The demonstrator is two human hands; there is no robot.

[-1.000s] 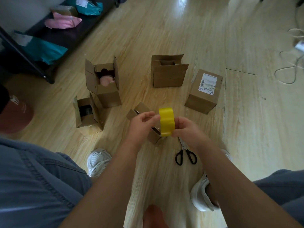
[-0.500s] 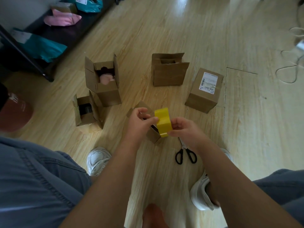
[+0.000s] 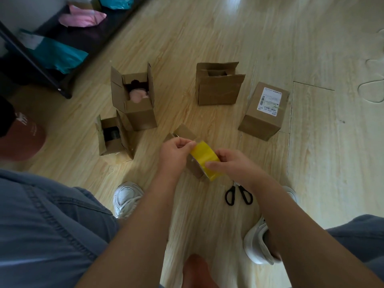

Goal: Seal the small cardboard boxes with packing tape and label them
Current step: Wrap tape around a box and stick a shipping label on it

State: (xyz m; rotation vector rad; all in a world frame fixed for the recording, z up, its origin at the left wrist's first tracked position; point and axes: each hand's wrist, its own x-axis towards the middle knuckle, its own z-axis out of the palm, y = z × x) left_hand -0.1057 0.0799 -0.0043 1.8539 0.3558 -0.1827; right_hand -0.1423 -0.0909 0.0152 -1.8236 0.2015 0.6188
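Just then the yellow packing-tape roll (image 3: pixel 204 156) slanted over the small brown cardboard box (image 3: pixel 184 131), left hand (image 3: pixel 176 155) pinching its far-left end, right hand (image 3: pixel 231 165) gripping the near-right.

Home room: laminate floor (image 3: pixel 207 38), parcel shelf (image 3: pixel 41 67)

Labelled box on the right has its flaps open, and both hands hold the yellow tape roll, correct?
No: the head view shows the labelled box closed. The left hand and right hand do hold the yellow tape roll.
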